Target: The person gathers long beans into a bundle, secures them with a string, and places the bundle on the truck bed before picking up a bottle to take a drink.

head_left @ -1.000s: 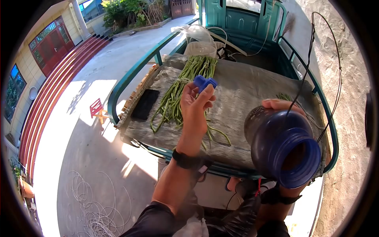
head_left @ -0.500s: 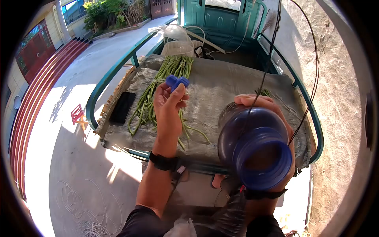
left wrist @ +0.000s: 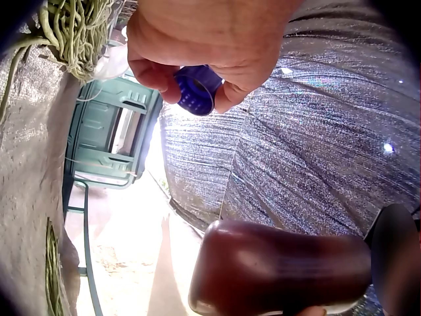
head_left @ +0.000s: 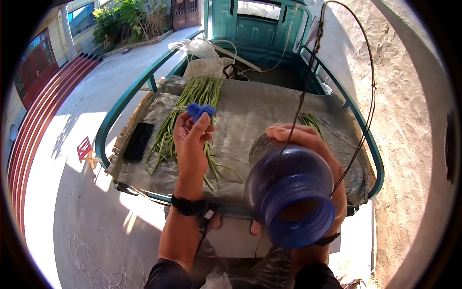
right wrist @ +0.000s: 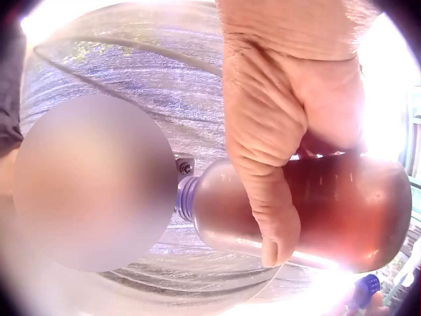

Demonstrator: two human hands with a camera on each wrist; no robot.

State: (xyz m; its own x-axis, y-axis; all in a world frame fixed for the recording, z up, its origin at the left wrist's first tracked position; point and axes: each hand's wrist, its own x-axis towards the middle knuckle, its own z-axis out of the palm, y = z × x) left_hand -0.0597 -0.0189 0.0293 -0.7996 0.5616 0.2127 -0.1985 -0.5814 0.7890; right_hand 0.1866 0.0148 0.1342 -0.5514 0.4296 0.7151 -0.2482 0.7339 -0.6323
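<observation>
In the head view, my left hand (head_left: 191, 151) pinches a blue screw cap (head_left: 201, 111) between thumb and fingers, raised over a bundle of long green beans (head_left: 185, 115). My right hand (head_left: 315, 149) wraps round a wide-mouthed bottle (head_left: 288, 168) with a blue threaded neck. The bottle is uncapped and tilted, its opening turned toward the head camera. Reddish-brown contents show through its wall in the right wrist view, where the right thumb (right wrist: 279, 230) lies across the bottle (right wrist: 348, 210). The left wrist view looks at the ribbed cap (left wrist: 197, 92) held by its sides.
A grey sheet (head_left: 240, 120) covers the bed of a green-railed cart (head_left: 103, 130). On it lie a black phone (head_left: 138, 142) and a smaller green bunch (head_left: 310, 123). A dark looped wire (head_left: 373, 86) hangs at right. A plastic tub (head_left: 204, 68) stands behind the beans.
The head view has turned, so the cart sits further left. The bottle has come left and inward, closer to the middle of the body. The left hand still holds the cap.
</observation>
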